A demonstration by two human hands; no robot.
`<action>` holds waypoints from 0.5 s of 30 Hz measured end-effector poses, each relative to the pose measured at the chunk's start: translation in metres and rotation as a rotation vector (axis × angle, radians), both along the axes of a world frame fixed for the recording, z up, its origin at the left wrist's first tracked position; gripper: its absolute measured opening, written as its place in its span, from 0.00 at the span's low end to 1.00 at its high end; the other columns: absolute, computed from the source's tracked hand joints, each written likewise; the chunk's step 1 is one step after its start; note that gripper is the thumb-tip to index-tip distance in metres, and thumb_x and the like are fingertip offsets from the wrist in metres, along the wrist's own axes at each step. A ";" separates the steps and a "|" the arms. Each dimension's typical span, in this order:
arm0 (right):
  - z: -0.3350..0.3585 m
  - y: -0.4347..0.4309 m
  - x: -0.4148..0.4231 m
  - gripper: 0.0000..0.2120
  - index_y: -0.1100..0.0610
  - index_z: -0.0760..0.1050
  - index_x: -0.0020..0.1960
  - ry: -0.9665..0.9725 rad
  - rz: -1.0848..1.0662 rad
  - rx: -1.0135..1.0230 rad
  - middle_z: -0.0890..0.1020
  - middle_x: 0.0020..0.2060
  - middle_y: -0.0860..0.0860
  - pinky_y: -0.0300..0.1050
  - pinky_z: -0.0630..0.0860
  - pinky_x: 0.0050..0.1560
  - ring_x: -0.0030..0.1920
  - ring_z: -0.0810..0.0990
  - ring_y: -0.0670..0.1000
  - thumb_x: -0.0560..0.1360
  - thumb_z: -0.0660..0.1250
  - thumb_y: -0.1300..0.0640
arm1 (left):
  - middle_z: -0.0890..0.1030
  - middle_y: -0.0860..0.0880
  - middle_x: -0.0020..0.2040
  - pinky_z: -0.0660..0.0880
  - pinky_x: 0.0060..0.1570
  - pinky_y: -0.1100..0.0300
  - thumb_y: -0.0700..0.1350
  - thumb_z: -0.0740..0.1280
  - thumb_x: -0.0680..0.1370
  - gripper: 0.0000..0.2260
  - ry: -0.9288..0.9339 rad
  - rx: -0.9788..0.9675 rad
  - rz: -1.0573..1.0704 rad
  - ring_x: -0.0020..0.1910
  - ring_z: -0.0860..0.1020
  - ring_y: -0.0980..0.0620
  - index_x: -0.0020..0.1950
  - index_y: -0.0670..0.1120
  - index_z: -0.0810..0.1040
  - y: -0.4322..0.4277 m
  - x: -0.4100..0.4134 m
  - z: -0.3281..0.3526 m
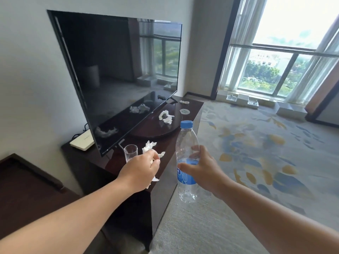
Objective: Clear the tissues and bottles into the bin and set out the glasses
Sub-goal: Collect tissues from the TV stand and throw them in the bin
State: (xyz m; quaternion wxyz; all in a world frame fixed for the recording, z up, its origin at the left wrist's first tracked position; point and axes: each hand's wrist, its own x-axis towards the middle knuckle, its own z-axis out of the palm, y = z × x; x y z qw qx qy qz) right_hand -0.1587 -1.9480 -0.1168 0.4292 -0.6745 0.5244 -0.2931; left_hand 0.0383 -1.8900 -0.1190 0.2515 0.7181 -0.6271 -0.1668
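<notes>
The right hand (200, 171) is wrapped round the middle of a clear water bottle (186, 140) with a blue cap and blue label. It holds the bottle upright in the air, just off the near right edge of the dark wood cabinet (113, 162) and over the patterned carpet (256, 143). A little water shows in the bottle.

The left hand (141, 169) is over the cabinet's near end, fingers curled on the near tissue (149, 146). White paper pokes out beyond the knuckles and below the palm. Just left of that hand stands an empty glass (130, 150), close to the lower corner of the television (119, 76), which fills the left of the cabinet top and leaves only a strip free along the right. Behind the set, at the wall, lies a flat white box (82, 142) with cables.

Farther along, a dark round tray (156, 132) holds a second tissue (166, 117). Beyond it lie a round coaster (184, 111) and, at the far end, a third tissue (184, 102). A window (275, 66) fills the far right wall.
</notes>
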 end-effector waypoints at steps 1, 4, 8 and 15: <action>0.000 -0.012 -0.008 0.26 0.40 0.65 0.54 -0.002 0.004 0.003 0.75 0.48 0.40 0.40 0.75 0.41 0.46 0.76 0.41 0.62 0.74 0.41 | 0.73 0.55 0.27 0.64 0.29 0.60 0.50 0.57 0.81 0.07 -0.011 -0.005 0.009 0.29 0.73 0.58 0.51 0.53 0.74 -0.009 -0.008 -0.001; -0.006 -0.042 -0.029 0.24 0.40 0.65 0.54 -0.009 0.017 0.025 0.75 0.47 0.40 0.38 0.73 0.37 0.45 0.76 0.40 0.64 0.75 0.42 | 0.72 0.55 0.26 0.64 0.30 0.59 0.50 0.57 0.81 0.07 -0.009 -0.002 0.026 0.27 0.72 0.60 0.54 0.54 0.73 -0.032 -0.029 -0.007; -0.017 -0.071 -0.044 0.24 0.41 0.65 0.54 -0.012 0.034 0.059 0.75 0.48 0.41 0.35 0.72 0.34 0.44 0.77 0.41 0.65 0.75 0.43 | 0.72 0.54 0.25 0.65 0.29 0.59 0.50 0.57 0.81 0.07 0.009 0.043 0.029 0.26 0.73 0.60 0.57 0.54 0.71 -0.053 -0.043 -0.016; -0.035 -0.117 -0.031 0.24 0.39 0.65 0.52 -0.015 0.062 0.109 0.76 0.47 0.41 0.40 0.77 0.36 0.44 0.79 0.43 0.64 0.75 0.42 | 0.71 0.56 0.26 0.62 0.26 0.64 0.49 0.57 0.79 0.08 -0.008 0.139 0.082 0.25 0.71 0.62 0.45 0.54 0.75 -0.087 -0.033 -0.037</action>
